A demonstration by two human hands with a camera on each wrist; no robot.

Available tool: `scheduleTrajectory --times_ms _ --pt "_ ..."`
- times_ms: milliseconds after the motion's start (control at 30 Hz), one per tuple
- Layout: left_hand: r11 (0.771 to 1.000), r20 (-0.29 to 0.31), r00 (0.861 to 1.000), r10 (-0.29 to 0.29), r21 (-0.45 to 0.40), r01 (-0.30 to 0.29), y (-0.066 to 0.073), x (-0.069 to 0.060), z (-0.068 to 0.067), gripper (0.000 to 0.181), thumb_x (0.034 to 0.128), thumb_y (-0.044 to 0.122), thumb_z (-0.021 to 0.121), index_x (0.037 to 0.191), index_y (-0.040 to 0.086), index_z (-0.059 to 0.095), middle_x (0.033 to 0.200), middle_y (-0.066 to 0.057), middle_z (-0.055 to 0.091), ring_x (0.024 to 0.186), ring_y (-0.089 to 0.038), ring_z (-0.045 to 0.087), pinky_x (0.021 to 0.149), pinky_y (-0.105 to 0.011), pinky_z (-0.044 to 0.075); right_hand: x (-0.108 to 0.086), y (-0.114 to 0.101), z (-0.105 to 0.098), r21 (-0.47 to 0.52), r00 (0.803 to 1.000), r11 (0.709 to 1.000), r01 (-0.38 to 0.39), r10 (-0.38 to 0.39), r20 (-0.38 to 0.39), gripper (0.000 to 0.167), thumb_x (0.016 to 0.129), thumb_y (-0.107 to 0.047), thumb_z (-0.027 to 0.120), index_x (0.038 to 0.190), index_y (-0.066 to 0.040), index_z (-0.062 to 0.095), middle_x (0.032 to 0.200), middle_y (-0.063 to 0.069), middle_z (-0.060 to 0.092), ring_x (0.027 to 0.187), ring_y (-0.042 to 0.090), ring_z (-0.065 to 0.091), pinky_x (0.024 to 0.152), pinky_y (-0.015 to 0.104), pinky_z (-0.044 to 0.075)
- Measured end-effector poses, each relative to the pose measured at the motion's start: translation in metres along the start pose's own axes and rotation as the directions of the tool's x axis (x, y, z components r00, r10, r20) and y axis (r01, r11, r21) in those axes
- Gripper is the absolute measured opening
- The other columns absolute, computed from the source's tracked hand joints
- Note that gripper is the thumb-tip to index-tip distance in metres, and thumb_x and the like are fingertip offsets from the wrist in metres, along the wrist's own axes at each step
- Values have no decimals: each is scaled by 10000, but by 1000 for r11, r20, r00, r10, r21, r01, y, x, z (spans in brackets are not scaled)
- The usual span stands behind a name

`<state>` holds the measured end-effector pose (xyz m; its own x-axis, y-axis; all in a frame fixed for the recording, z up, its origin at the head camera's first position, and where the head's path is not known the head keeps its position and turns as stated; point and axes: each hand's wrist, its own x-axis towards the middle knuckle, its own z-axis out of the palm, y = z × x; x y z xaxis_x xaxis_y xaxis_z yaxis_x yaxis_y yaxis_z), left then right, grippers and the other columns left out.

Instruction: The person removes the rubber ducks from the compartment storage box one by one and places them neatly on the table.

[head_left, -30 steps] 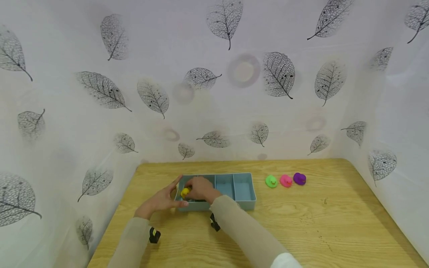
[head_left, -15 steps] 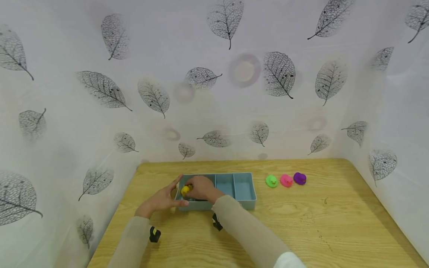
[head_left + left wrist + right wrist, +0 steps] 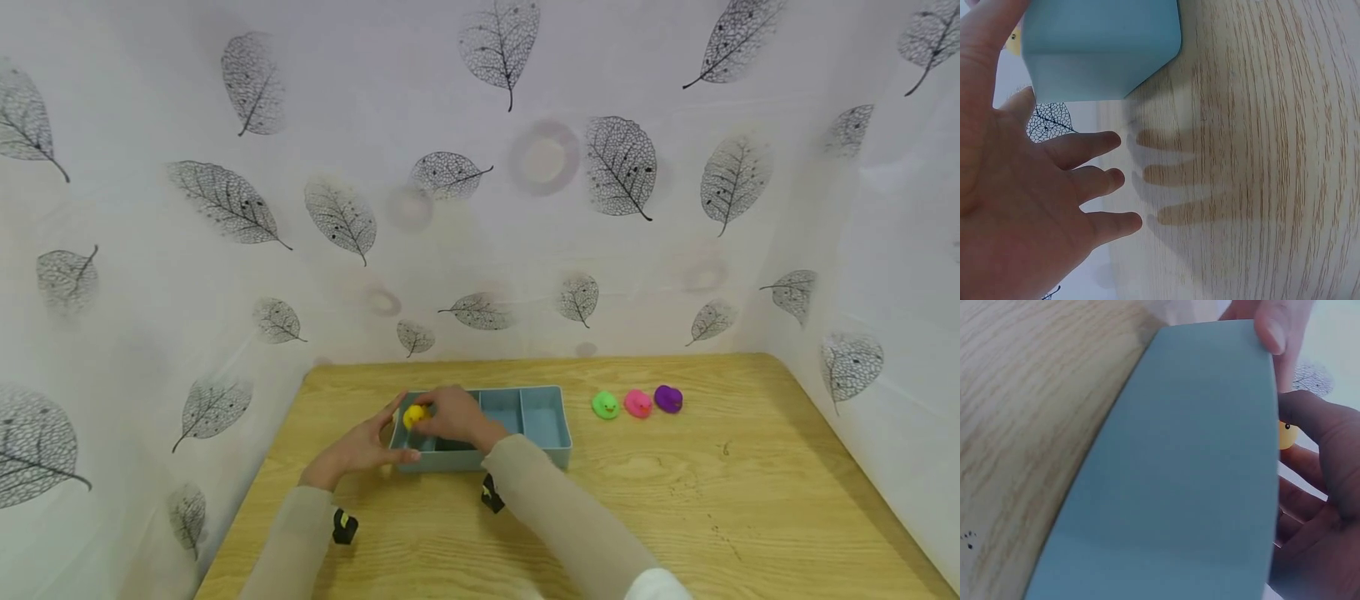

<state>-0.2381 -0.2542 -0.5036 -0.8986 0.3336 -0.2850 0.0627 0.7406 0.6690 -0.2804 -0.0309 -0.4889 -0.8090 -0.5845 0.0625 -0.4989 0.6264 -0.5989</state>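
Note:
A yellow rubber duck (image 3: pixel 414 417) is pinched between the thumb and fingers of my right hand (image 3: pixel 453 414), over the left end of a blue-grey divided box (image 3: pixel 546 417). In the right wrist view the box's front wall (image 3: pixel 1166 456) hides most of the duck (image 3: pixel 1286 435). My left hand (image 3: pixel 358 450) holds the box's left end, thumb at the front rim and index finger at the back corner. Its other fingers (image 3: pixel 1113 225) stretch straight beside the end wall, apart from it. My right hand covers part of the compartments.
Green (image 3: pixel 605 405), pink (image 3: pixel 638 404) and purple (image 3: pixel 668 399) rubber ducks sit in a row right of the box on the wooden table (image 3: pixel 637 508). A leaf-patterned white curtain (image 3: pixel 525 250) encloses the table's back and sides.
My right hand has risen a little with the yellow duck, which now sits higher in the head view. My left hand has stayed at the box's left end.

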Motion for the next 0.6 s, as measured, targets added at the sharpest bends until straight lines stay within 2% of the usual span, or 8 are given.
scheduleTrajectory --times_ms 133,267,400,600 --pt "1000 -4 1000 3 0 -3 -1 0 0 1186 858 610 810 1712 340 33 1714 -288 228 1525 -586 297 1158 -786 314 -2 1 -5 -1 1000 1000 -5 5 -19 441 922 -352 792 1307 -141 754 1186 13 784 941 113 660 850 247 562" --pt "1000 -7 1000 2 7 -2 -2 1 1 1188 853 624 808 1709 363 27 1712 -281 243 1518 -573 329 1159 -779 320 -7 1 -12 28 999 999 -15 16 -30 487 941 -369 779 1358 -123 722 1264 36 767 1058 175 705 936 317 588" --pt "1000 -12 1000 2 3 -2 -3 2 2 1181 850 622 811 1703 393 27 1717 -257 254 1521 -530 365 1171 -758 329 -11 3 -19 58 999 998 -8 10 -39 521 943 -349 780 1386 -88 698 1246 52 769 972 155 688 881 295 585" --pt "1000 -11 1000 2 -15 -2 0 0 1 1182 853 606 819 1702 397 24 1726 -248 235 1534 -514 353 1173 -758 324 -16 9 -26 113 998 993 31 -26 -52 440 936 -253 764 1329 -58 721 1124 61 754 850 110 609 754 231 542"
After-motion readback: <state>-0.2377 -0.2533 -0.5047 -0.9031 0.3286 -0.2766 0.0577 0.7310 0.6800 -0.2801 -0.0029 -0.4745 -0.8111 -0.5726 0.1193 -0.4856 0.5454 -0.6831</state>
